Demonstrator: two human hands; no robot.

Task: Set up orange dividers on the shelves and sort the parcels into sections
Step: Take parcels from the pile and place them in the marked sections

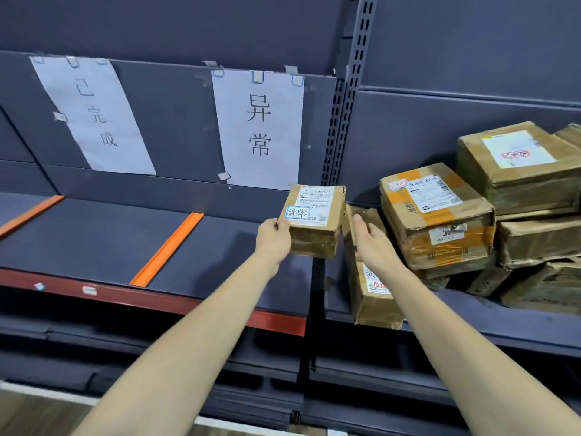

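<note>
My left hand (274,235) grips a small brown parcel (316,220) by its left edge, holding it above the right end of the left shelf (94,243). The parcel carries a white label with a blue-bordered handwritten sticker. My right hand (369,239) is open, fingers spread, just right of that parcel and resting against a tall brown parcel (371,294) standing on end at the right shelf's front edge. Two orange dividers lie on the left shelf: one (168,250) in the middle, one (30,215) at far left.
A pile of several taped brown parcels (440,215) fills the right shelf. Two paper signs hang on the back panel, one (91,114) at left, one (259,127) above the section right of the middle divider. A slotted upright (341,121) separates the two shelf bays. Lower shelves sit beneath.
</note>
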